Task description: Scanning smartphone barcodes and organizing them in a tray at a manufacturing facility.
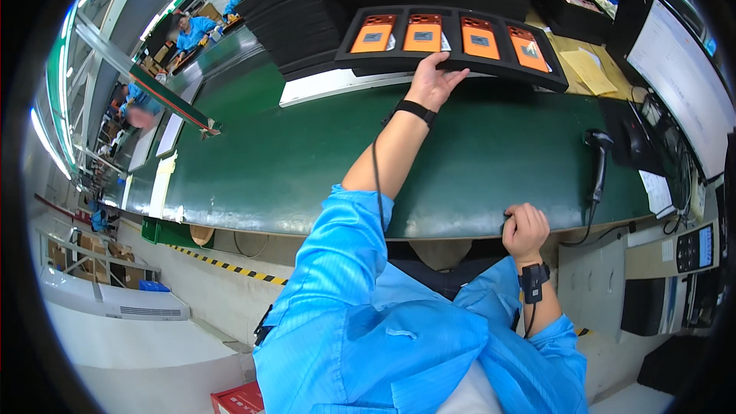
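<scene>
My left hand [435, 81] reaches forward across the bench, with its thumb over the front edge of a black tray [498, 68] and the other fingers at or under that edge. The tray sits tilted toward me. Several orange phones [481, 40] lie in its separate slots, each with a greyish square on its back and a dark red camera end. Close to the bench's near edge, my right hand [526, 231] is held with its fingers curled in, and nothing shows in it.
A tall stack of black trays [295, 19] stands behind on the left. To the right are a barcode scanner [598, 157], a monitor [682, 69] and a yellow envelope [589, 71]. The green bench [307, 153] spans the middle. Other people in blue work at the far left.
</scene>
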The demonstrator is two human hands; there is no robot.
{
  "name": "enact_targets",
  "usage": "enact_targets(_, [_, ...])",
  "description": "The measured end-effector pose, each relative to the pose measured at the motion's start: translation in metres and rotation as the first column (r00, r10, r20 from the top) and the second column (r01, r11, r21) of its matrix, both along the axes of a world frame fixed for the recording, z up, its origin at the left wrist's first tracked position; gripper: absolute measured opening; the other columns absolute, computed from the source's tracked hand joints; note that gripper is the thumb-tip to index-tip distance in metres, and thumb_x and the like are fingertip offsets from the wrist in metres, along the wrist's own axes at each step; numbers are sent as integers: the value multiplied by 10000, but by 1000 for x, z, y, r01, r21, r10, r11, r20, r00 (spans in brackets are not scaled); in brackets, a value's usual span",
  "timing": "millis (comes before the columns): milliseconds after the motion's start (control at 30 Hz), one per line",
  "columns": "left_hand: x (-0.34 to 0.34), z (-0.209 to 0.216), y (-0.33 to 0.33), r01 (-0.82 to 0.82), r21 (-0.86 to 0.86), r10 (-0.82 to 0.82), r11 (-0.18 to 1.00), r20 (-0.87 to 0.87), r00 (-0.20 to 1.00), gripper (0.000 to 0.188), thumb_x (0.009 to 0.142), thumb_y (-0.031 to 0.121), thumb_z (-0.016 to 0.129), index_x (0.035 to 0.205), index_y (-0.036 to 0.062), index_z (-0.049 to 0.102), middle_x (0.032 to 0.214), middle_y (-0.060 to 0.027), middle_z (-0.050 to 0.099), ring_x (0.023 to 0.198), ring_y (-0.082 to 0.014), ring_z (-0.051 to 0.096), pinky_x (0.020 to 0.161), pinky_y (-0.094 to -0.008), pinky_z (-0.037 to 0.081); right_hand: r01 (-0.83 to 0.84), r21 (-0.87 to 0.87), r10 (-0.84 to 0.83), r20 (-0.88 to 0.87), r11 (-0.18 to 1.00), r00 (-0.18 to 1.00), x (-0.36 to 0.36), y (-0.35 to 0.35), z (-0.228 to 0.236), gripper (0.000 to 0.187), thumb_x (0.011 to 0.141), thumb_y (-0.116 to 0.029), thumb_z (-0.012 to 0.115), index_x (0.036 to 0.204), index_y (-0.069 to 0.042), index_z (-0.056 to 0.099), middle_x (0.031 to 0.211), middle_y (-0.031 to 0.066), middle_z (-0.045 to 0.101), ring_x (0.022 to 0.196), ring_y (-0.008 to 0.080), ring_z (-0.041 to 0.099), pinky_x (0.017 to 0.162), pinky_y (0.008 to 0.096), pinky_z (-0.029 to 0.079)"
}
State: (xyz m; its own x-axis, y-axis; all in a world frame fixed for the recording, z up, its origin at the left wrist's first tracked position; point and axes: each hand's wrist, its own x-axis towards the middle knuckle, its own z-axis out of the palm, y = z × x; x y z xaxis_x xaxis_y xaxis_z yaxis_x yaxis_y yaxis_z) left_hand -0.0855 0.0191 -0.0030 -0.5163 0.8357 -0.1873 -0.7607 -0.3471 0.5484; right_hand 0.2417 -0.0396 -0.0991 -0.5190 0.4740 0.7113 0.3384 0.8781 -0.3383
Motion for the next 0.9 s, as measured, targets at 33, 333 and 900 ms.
enact_targets(33, [-9, -4, 6, 4, 8, -4, 1000, 12, 1000, 470, 890, 55, 547, 1284, -48, 314, 1355, -272, 295, 1303, -488, 340, 1038, -537, 442, -13, 5, 13, 1, 1000, 1000, -3, 0, -1, 97, 655, -31, 544, 717, -91, 588, 712, 33, 575, 625, 238, 550, 579, 346, 421])
enact_targets(333, [-76, -38, 61, -79, -12, 80, 997, 235, 969, 619, 912, 44, 542, 1389, -88, 169, 1482, -286, 121, 1344, -480, 293, 1063, -555, 404, 14, 67, -17, 47, 998, 999, -1, 1, -4, 77, 633, -57, 536, 696, -94, 558, 669, 45, 545, 593, 248, 527, 555, 356, 399])
enact_targets(900, [-76, -30, 38, 175, -462, -443, 869, -572, 690, 450, 995, 402, 480, 1035, -23, 622, 846, -114, 685, 838, -273, 704, 729, -330, 595, 74, 135, -79, 32, 988, 996, 4, 5, -5, 89, 615, -128, 563, 672, -116, 495, 643, 40, 475, 574, 224, 499, 539, 348, 390])
